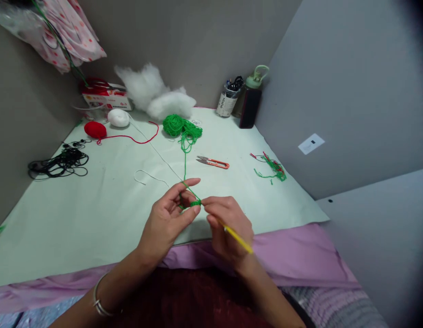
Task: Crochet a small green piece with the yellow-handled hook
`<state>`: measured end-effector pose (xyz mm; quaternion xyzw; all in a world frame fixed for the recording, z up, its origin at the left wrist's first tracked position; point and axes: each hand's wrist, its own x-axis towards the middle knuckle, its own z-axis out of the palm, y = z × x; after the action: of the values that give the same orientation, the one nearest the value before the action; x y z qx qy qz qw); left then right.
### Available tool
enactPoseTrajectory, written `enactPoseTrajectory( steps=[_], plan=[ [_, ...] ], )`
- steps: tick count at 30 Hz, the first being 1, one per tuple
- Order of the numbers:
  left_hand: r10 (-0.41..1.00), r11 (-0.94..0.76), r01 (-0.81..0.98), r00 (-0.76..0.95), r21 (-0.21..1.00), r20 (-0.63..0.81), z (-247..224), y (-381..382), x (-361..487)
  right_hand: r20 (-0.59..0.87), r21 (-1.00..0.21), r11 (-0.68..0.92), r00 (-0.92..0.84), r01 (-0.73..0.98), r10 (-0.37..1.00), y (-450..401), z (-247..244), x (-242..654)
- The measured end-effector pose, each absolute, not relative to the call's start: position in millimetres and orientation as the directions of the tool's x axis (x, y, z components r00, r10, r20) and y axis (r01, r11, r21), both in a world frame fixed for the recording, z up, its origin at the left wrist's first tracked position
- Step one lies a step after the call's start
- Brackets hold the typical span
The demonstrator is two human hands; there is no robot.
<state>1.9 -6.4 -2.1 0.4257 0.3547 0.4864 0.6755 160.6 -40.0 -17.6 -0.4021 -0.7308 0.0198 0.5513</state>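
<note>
My left hand (169,216) pinches a small piece of green crochet work (195,203) between thumb and fingers. A strand of green yarn (184,164) runs over its raised index finger from the green yarn ball (173,125) farther back. In my right hand (230,223) is a crochet hook with a yellow handle (239,240), its front end at the green piece and hidden by the fingers. White yarn (160,157) passes behind the left hand, from the white yarn ball (118,118). Beyond the hands lie orange-handled thread snips (213,162).
A red yarn ball (95,130) and black cord (61,162) lie at left. Stuffing (157,93), a box (107,96), a pen holder (228,101), a bottle (254,82) and a phone (250,108) stand at the back. Yarn scraps (275,168) lie right, near the wall.
</note>
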Motion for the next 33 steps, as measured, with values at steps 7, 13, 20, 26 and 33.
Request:
enactPoseTrajectory(
  steps=[7, 13, 20, 26, 33],
  plan=[
    [0.833, 0.528, -0.525, 0.475, 0.668, -0.285, 0.9, -3.2, 1.6, 0.711, -0.682, 0.621, 0.15, 0.388, 0.687, -37.8, -17.5, 158.2],
    [0.871, 0.423, -0.49, 0.452, 0.762, -0.192, 5.1, -5.6, 4.8, 0.522, -0.847, 0.531, 0.185, 0.004, 0.832, -31.6, -8.1, 155.7],
    [0.897, 0.405, -0.505, 0.382, 0.762, -0.223, -0.9, -8.8, 9.1, 0.795, -0.497, 0.643, 0.009, 0.582, 0.607, -38.8, -21.5, 151.8],
    [0.844, 0.517, -0.557, 0.458, 0.65, -0.279, 2.9, -2.5, 3.9, 0.542, -0.84, 0.524, 0.261, 0.138, 0.799, -35.4, -11.0, 158.0],
    [0.905, 0.329, -0.417, 0.394, 0.847, -0.157, 1.3, -5.7, 3.2, 0.422, -0.892, 0.446, 0.211, -0.076, 0.882, -29.6, -13.9, 156.0]
  ],
)
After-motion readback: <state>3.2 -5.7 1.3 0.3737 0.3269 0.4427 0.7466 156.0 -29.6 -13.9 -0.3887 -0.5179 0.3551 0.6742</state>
